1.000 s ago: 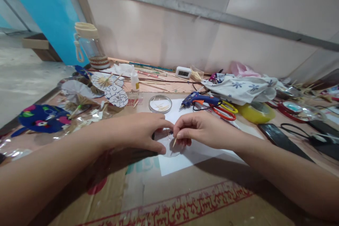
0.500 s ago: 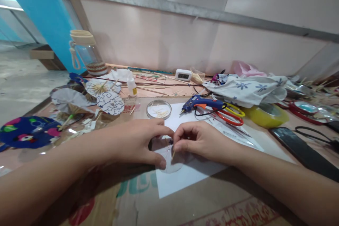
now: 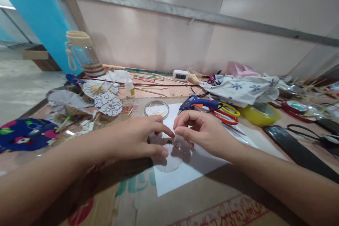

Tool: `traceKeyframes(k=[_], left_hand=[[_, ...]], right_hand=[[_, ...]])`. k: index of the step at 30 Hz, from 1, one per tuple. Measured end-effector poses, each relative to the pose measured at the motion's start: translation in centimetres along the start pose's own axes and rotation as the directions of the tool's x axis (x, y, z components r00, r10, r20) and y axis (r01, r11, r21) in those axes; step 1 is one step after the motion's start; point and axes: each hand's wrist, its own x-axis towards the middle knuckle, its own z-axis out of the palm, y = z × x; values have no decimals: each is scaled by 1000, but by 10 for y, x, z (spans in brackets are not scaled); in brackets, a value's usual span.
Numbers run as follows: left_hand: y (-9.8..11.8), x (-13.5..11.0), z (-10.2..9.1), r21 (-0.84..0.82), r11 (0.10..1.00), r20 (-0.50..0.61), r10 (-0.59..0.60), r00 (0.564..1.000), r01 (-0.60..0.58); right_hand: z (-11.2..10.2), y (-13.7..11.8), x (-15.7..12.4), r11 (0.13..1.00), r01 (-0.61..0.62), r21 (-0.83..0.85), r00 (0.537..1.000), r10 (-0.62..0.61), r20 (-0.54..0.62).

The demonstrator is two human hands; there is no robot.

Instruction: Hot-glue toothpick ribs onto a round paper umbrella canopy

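Note:
My left hand (image 3: 137, 139) rests on a small round paper disc (image 3: 169, 157) that lies on a white sheet (image 3: 185, 176); its thumb and forefinger pinch the disc's near edge. My right hand (image 3: 201, 132) meets it fingertip to fingertip above the disc, thumb and forefinger pinched on something thin that I cannot make out. The disc carries small flower prints. Both forearms reach in from the bottom corners.
A glass dish of toothpicks (image 3: 156, 108) sits just beyond the hands, with a blue glue gun (image 3: 197, 102), red and yellow scissors (image 3: 227, 113) and a yellow tape roll (image 3: 261, 114) to the right. Paper umbrellas (image 3: 106, 102), a glue bottle (image 3: 129, 88) and a jar (image 3: 83, 54) stand left. A phone (image 3: 291, 144) lies right.
The small stick seen under my right fingers earlier is out of sight now. My right hand has lifted and turned a little, and more of the disc shows.

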Motion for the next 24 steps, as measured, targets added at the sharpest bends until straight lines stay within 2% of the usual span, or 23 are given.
traceKeyframes(k=[2,5,10,13,18,21,24], left_hand=[[4,0,-1,-78,997,-51,17,999,-21],[11,1,0,-175,983,-119,34,992,-55],[21,2,5,-142,988,-237,18,971,-53],[21,3,5,-118,992,-251,19,968,-50],[15,3,1,-86,995,-209,28,977,-47],[8,1,-5,-41,999,-121,21,992,-26],[0,0,-7,2,1000,0,23,1000,-23]], right_hand=[[0,0,1,996,79,-46,994,-82,-75],[2,0,2,993,109,-38,986,-113,-125],[5,-2,0,994,101,36,991,-98,-91],[4,-2,1,995,75,72,996,-72,-48],[1,1,3,999,23,40,999,-21,-45],[1,-1,1,999,-27,-24,1000,27,-8],[4,-4,-4,983,-41,-180,996,55,74]])
